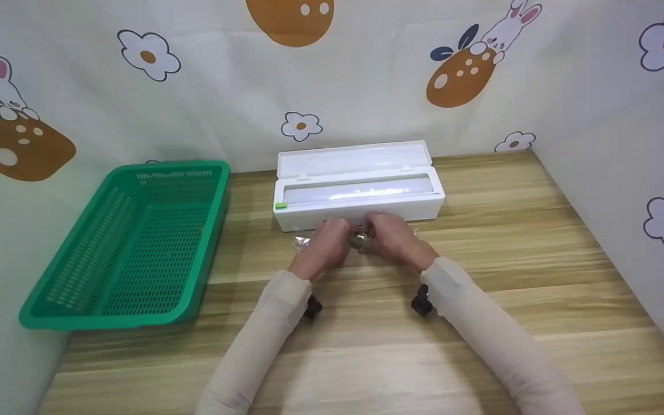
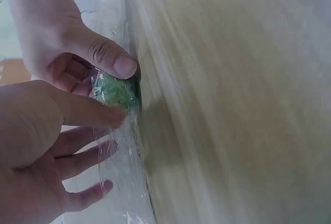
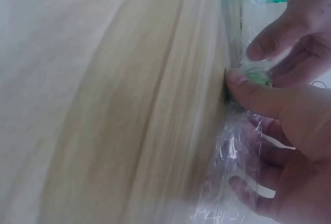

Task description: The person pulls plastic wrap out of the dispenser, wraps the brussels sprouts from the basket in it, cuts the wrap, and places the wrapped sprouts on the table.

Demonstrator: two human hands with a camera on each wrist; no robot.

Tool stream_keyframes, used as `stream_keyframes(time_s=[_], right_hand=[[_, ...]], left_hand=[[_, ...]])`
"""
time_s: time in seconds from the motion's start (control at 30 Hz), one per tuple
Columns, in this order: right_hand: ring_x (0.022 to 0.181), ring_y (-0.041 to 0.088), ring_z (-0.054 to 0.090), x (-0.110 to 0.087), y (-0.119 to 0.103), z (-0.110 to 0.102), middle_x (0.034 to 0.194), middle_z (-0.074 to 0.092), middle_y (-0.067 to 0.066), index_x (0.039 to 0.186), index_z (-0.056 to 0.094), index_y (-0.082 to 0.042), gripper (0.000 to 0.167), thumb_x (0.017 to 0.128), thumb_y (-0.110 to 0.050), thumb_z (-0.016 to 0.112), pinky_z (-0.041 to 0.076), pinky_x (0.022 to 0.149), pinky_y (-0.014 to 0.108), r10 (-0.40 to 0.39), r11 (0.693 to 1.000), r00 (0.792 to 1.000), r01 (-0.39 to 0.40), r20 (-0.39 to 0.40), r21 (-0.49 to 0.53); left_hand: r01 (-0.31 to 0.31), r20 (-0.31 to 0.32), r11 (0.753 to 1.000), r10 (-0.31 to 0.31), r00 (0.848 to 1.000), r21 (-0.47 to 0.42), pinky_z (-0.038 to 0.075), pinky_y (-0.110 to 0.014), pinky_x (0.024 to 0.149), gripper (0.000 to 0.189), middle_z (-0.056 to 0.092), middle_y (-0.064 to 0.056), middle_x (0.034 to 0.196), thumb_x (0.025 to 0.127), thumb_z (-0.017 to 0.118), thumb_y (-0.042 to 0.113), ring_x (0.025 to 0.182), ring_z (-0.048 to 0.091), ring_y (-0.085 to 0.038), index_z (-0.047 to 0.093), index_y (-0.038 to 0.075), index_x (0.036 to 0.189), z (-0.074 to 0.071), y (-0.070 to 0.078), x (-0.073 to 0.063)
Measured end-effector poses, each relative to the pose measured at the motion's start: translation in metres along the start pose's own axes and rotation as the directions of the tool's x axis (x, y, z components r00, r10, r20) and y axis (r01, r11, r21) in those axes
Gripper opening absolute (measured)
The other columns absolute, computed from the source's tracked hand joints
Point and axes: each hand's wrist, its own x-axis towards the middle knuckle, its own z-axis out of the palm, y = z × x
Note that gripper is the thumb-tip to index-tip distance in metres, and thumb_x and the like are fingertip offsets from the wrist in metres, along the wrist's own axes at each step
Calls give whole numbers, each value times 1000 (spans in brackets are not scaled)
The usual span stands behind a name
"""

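Between both hands, close in front of a white cling film box, is a small round green item wrapped in clear cling film. My left hand grips the bundle's left side, thumb in front and fingers spread behind the film. On its right side, my right hand holds the bundle, with the thumb pressed on the green item and the fingers behind. Loose film trails out past both hands. What exactly the green item is, I cannot tell.
The box lid stands raised at the back, with a film roll inside and a green slider at the left. A green plastic basket sits on the left of the wooden table. Behind hangs a patterned curtain.
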Motion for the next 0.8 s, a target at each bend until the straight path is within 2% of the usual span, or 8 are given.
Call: stream_keyframes(time_s=[0.1,0.17,0.23,0.33,0.5,0.6,0.7,0.8], right_hand=[[90,27,64,-1,0,-2,94,71,8,97,65,-8,30,81,-27,82,52,84,43,-9,1000,1000,9,-5,15],[90,26,64,-3,1,-2,94,71,7,98,65,-9,30,81,-27,82,53,84,43,-12,999,1000,12,-18,37],[91,25,65,-4,0,-4,95,71,6,99,65,-10,30,81,-26,83,53,85,42,-3,996,999,6,-39,83],[93,23,66,-8,-1,-3,97,71,5,99,65,-12,29,81,-24,83,54,86,40,35,984,997,-23,-66,175],[91,24,68,-15,-7,-8,98,72,8,100,63,-10,33,79,-23,85,55,83,39,104,967,988,-74,-114,243],[91,25,67,-19,-9,-9,99,72,11,101,62,-7,37,78,-21,86,55,83,39,152,952,979,-107,-139,287],[93,25,68,-23,-11,-10,102,72,13,102,61,-7,37,78,-19,86,56,85,39,192,927,971,-130,-145,351],[95,26,67,-26,-14,-10,104,71,13,104,60,-7,38,79,-18,85,57,86,38,223,903,965,-152,-135,402]], left_hand=[[10,-56,991,-18,998,-131,55,-48,84,27,76,-15,95,83,57,-12,90,69,-31,76,2,96,-4,0,-6],[-3,-104,969,-23,994,-247,56,-47,90,31,76,-15,105,84,61,-11,100,70,-31,76,2,108,-9,3,-10],[-5,-137,928,-50,989,-373,56,-46,94,31,75,-16,111,86,65,-8,106,70,-31,74,2,114,-17,7,-14],[51,-135,875,-132,982,-482,58,-43,90,20,76,-17,104,89,69,0,100,71,-29,75,-2,108,-24,12,-21],[287,-5,815,-335,942,-504,53,-26,69,14,78,-10,95,91,73,16,76,65,-14,79,6,98,-29,12,-29],[377,78,767,-397,915,-519,41,-21,56,21,77,-11,86,92,73,25,62,52,-9,80,6,96,-27,7,-33],[399,135,714,-399,907,-575,37,-21,52,28,75,-15,84,94,70,31,58,47,-9,79,5,99,-22,2,-32],[393,175,644,-377,910,-656,46,-23,59,30,76,-16,95,96,67,34,68,60,-15,78,8,105,-18,-2,-27]])
